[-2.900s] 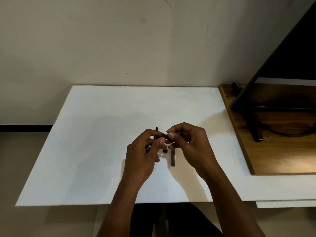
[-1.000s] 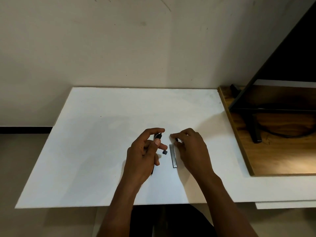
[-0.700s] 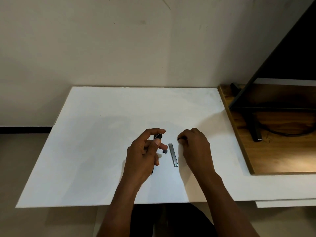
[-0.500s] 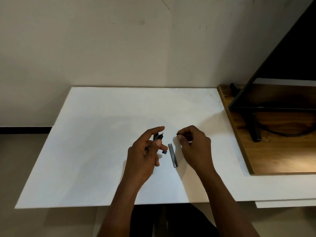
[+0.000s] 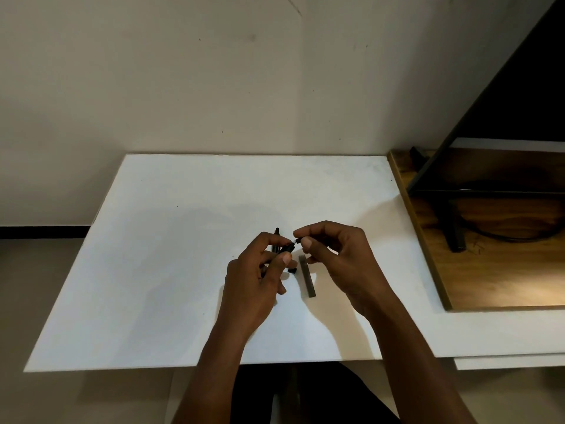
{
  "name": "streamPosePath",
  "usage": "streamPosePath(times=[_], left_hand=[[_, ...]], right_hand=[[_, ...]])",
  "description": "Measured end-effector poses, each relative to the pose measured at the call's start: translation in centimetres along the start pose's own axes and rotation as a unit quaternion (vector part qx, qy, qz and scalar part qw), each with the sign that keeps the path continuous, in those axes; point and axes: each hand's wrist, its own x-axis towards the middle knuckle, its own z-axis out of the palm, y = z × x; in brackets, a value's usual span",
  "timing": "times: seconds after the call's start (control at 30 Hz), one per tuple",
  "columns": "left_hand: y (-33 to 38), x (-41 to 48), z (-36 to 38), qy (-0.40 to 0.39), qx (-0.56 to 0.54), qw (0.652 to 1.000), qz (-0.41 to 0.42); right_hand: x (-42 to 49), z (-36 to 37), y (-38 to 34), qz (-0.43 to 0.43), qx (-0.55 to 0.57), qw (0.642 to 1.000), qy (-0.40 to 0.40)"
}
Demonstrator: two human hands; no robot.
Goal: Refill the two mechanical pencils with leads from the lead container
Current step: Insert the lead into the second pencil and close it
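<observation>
My left hand is closed around a black mechanical pencil, whose top end points right towards my other hand. My right hand pinches a small dark cap between thumb and forefinger, right at the pencil's top end. The flat grey lead container lies on the white table between my hands. A tiny black piece sits just left of it. The tip of a second black pencil sticks out behind my left hand; the rest is hidden.
A wooden desk adjoins the white table on the right, carrying a black monitor stand and a cable. A plain wall rises behind the table. The table's front edge is near my forearms.
My right hand picked a small dark piece off the table beside the lead container, lifted it and brought it left to the top of the pencil. My left hand kept holding the pencil.
</observation>
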Motion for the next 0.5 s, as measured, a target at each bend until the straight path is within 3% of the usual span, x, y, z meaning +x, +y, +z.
streamPosePath(times=[0.5], left_hand=[[0.66,-0.17,0.52,0.011,-0.030,0.999,-0.006]], right_hand=[[-0.11,-0.45,-0.20,0.008,0.092,0.996,0.009]])
